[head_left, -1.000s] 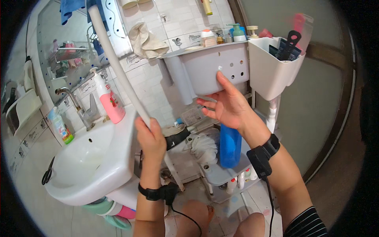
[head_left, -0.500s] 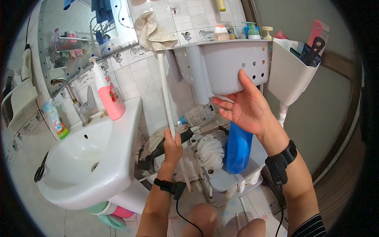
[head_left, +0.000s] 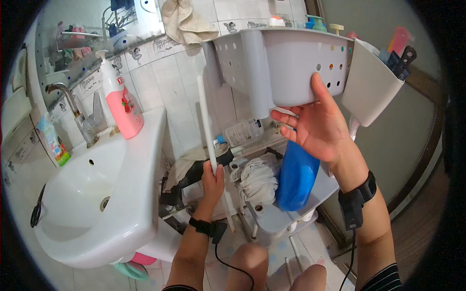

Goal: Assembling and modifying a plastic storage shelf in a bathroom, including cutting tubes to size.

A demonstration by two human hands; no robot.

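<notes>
Right of the white sink, your left hand clasps the slightly tilted white pole. Farther right, your right hand's thumb touches the grey basket, other fingers near its underside; whether they grip, I cannot tell.

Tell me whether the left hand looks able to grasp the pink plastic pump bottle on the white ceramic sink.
Probably not: the left hand grips a long white tube, though the way to the pink bottle looks free.
</notes>
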